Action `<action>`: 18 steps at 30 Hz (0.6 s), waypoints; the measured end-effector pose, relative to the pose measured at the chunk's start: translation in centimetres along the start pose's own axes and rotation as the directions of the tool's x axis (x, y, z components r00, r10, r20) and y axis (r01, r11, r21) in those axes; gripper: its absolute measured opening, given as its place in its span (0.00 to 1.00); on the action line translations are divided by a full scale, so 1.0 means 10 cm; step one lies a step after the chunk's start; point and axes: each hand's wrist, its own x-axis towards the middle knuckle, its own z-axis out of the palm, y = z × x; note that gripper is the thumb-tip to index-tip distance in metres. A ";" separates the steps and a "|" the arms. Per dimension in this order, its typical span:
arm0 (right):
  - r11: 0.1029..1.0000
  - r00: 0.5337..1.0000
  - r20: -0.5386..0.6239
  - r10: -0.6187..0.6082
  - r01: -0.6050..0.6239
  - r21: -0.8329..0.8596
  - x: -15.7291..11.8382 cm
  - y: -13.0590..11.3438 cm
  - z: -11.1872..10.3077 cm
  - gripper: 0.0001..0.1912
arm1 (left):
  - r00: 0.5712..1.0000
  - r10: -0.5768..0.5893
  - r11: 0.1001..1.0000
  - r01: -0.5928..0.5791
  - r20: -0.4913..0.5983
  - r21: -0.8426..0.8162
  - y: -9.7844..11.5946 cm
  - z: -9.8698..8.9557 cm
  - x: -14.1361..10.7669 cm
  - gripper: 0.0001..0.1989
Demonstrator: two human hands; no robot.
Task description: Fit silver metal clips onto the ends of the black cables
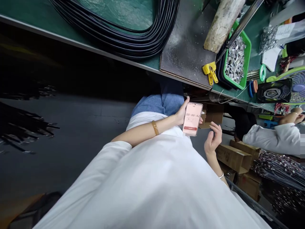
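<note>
A phone point(192, 119) with a pink screen reading 00:00:42 lies in my left hand point(183, 113), in front of my lap. The fingers wrap behind the phone, and their tips show at its right edge. A tan band circles that wrist. To the right of the phone, apart from it, my right hand point(213, 138) is raised with its fingers apart and slightly curved, holding nothing. A thin light bracelet is on the right wrist.
A coil of black cable point(133, 44) lies on the green table point(147, 67). Beside it are a dark board point(183, 54), a yellow clamp point(210, 72) and a green bin point(247, 52) of metal parts. Another person's sleeve point(262, 138), cardboard boxes point(233, 156) and cable bundles point(283, 168) are at right.
</note>
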 end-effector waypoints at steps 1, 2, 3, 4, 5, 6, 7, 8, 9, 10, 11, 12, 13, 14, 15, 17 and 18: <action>1.000 1.000 0.014 -0.006 0.006 -0.005 0.01 -0.01 0.00 0.13 | 1.000 -0.001 1.000 0.001 0.000 -0.001 0.01 0.00 -0.01 0.52; 1.000 1.000 0.029 -0.013 0.013 -0.009 0.01 -0.01 0.01 0.13 | 1.000 -0.002 1.000 0.002 0.002 -0.003 0.02 0.01 -0.02 0.52; 1.000 0.999 0.043 -0.019 0.020 -0.013 0.01 -0.02 0.01 0.13 | 1.000 -0.002 1.000 0.002 0.004 -0.006 0.02 0.01 -0.02 0.52; 1.000 0.998 0.058 -0.026 0.027 -0.016 0.01 -0.03 0.02 0.13 | 1.000 -0.001 1.000 0.001 0.007 -0.008 0.03 0.02 -0.03 0.52; 0.999 0.997 0.071 -0.033 0.034 -0.018 0.01 -0.03 0.02 0.13 | 1.000 0.000 1.000 0.000 0.008 -0.011 0.04 0.02 -0.04 0.52; 0.999 0.996 0.081 -0.038 0.040 -0.021 0.00 -0.04 0.01 0.13 | 1.000 0.000 1.000 0.000 0.008 -0.014 0.04 0.03 -0.04 0.52; 0.999 0.995 0.088 -0.042 0.044 -0.023 0.00 -0.05 0.01 0.13 | 1.000 -0.001 1.000 0.001 0.010 -0.015 0.04 0.03 -0.05 0.52; 0.999 0.995 0.093 -0.043 0.046 -0.027 0.00 -0.06 0.01 0.13 | 1.000 -0.002 1.000 0.002 0.014 -0.017 0.04 0.03 -0.06 0.52; 0.998 0.995 0.095 -0.042 0.045 -0.031 0.00 -0.07 0.00 0.13 | 1.000 -0.003 1.000 0.003 0.022 -0.018 0.04 0.03 -0.06 0.52; 0.998 0.995 0.095 -0.039 0.043 -0.036 -0.01 -0.07 -0.01 0.13 | 1.000 -0.001 1.000 0.002 0.029 -0.019 0.04 0.03 -0.07 0.52; 0.998 0.995 0.096 -0.035 0.039 -0.041 -0.01 -0.09 -0.01 0.13 | 0.999 -0.001 1.000 0.001 0.035 -0.020 0.04 0.03 -0.07 0.53; 0.998 0.995 0.097 -0.030 0.034 -0.045 -0.01 -0.10 -0.02 0.14 | 0.999 0.000 1.000 0.001 0.034 -0.022 0.04 0.03 -0.08 0.53; 0.998 0.995 0.099 -0.025 0.030 -0.048 -0.01 -0.11 -0.02 0.14 | 1.000 -0.002 1.000 0.003 0.028 -0.026 0.04 0.03 -0.08 0.53; 0.998 0.995 0.102 -0.021 0.026 -0.050 -0.01 -0.13 -0.02 0.14 | 1.000 -0.006 0.999 0.006 0.017 -0.031 0.04 0.03 -0.09 0.53; 0.998 0.994 0.105 -0.018 0.024 -0.051 -0.01 -0.14 -0.02 0.14 | 1.000 -0.010 0.999 0.010 0.005 -0.036 0.05 0.04 -0.10 0.53; 0.998 0.994 0.112 -0.014 0.020 -0.052 -0.02 -0.17 -0.01 0.14 | 1.000 -0.017 0.999 0.017 -0.012 -0.043 0.06 0.06 -0.11 0.52; 0.998 0.993 0.115 -0.012 0.018 -0.052 -0.02 -0.18 -0.01 0.14 | 1.000 -0.020 0.999 0.019 -0.015 -0.044 0.07 0.07 -0.12 0.53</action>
